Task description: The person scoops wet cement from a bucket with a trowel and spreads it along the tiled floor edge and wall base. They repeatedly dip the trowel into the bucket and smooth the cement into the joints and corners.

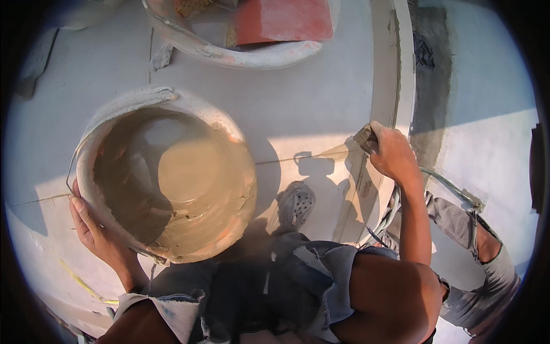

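A round bucket, its rim smeared with dried mortar, stands tilted toward me at the left. Wet grey-brown mortar coats its inner wall and fills the bottom. My left hand grips the bucket's outer left side, fingers spread along the wall below the wire handle. Out to the right, my right hand is closed on a small mortar-coated flat piece; its exact kind I cannot make out. That hand hovers near a raised strip along the tile edge, apart from the bucket.
A second tub at the top holds a red flat board. Pale floor tiles lie around. My clog is between my hands. At the right, another person's torn grey trouser leg shows by a green hose.
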Available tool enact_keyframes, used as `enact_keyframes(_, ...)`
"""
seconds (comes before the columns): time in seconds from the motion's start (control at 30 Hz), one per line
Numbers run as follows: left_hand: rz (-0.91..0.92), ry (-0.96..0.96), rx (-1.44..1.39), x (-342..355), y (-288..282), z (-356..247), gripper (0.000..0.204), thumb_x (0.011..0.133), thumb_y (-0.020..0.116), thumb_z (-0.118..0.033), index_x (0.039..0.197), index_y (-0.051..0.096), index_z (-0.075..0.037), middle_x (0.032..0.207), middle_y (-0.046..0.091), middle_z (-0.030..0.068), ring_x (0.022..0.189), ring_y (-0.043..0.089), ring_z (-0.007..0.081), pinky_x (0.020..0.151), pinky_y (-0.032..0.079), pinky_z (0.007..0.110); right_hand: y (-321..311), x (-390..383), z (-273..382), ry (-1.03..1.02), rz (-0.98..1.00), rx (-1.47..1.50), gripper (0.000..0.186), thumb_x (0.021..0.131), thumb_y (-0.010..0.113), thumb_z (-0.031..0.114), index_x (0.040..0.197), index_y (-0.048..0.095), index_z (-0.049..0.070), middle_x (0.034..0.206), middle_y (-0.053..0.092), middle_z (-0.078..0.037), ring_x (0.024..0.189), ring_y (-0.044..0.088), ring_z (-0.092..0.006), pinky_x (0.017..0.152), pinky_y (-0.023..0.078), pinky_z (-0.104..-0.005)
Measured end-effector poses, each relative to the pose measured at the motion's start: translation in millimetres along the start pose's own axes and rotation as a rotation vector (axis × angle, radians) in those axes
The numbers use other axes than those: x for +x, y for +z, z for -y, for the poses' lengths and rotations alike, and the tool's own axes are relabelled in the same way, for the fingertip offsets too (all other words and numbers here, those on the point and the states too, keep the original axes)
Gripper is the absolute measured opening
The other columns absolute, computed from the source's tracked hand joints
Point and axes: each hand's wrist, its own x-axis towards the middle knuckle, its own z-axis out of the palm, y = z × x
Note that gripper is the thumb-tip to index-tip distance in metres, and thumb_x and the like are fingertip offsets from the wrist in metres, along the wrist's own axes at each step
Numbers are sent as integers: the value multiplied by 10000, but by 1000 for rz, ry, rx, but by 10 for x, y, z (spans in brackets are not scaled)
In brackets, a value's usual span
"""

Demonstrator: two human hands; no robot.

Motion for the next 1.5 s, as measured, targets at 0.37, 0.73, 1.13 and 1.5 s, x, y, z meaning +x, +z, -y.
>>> enact_keyframes(0.37, 87, 40, -80, 59, 65, -24, 483, 1139, 427, -372, 1429, 601, -28, 1389, 618, 103, 1283, 582, 212, 1108, 457, 361, -278, -342, 845, -621, -191, 987, 345, 874, 775, 20, 1206, 706, -41, 1167, 729, -170, 1014, 716, -269, 887, 577, -334)
enact_keyframes(0.73, -105, 626, 302, -118, 181, -198, 459, 1127, 447, -341, 1394, 589, 4, 1358, 635, 156, 1276, 583, 316, 1124, 433, 467, 126, -349, 1589, -1099, -519, 906, 405, 839, 722, 25, 1238, 701, -42, 1112, 691, -149, 1012, 665, -260, 830, 602, -335)
enact_keyframes(1.13, 763, 934, 249, -246, 329, -577, 340, 788, 870, -226, 999, 754, 15, 887, 725, 134, 831, 654, 304, 747, 524, 381, 271, -341, 1807, -988, -573, 942, 567, 863, 809, 139, 1359, 592, -28, 1138, 679, -112, 966, 664, -265, 852, 581, -367)
enact_keyframes(1.5, 743, 861, 171, -272, 154, -550, 285, 780, 853, -168, 972, 777, 28, 922, 763, 124, 827, 664, 294, 728, 525, 380, 228, -347, 1809, -1069, -642, 867, 428, 809, 847, 164, 1190, 701, 37, 1033, 709, -58, 900, 656, -223, 777, 579, -324)
